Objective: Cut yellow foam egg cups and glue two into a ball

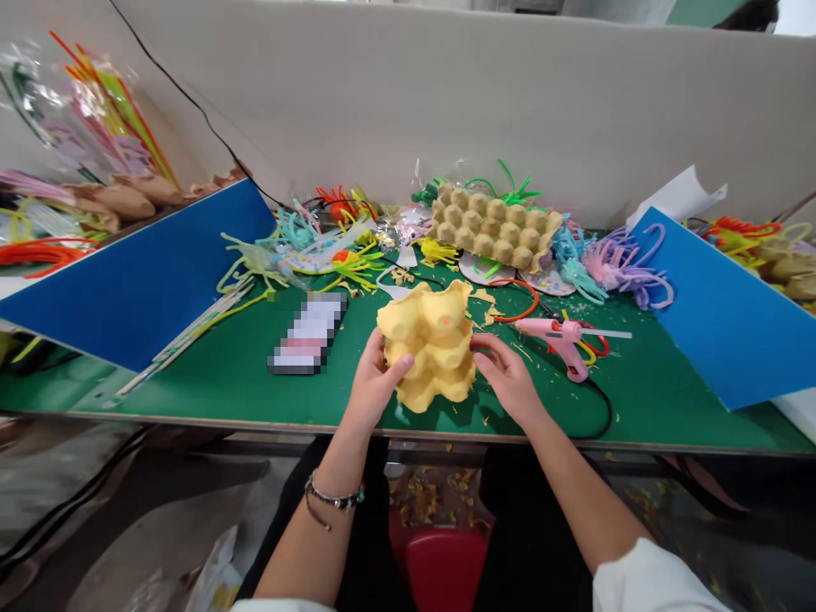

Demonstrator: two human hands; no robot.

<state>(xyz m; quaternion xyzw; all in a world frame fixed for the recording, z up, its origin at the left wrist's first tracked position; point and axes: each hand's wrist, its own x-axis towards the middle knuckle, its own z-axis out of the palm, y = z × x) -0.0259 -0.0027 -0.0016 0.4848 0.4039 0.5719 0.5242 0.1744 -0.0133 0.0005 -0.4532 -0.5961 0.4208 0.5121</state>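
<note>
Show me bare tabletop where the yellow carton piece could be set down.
The green table looks bare at right, between the black cord and the right blue board, and at left, between the phone and pale sticks. It is crowded along the back: brown egg tray, fuzzy stems. Yellow scraps lie beside the yellow carton piece.

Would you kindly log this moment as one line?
left hand: grips yellow moulded-pulp egg-carton piece; right hand: at its right edge; nearby: pink pistol-shaped glue gun on green tabletop
</note>
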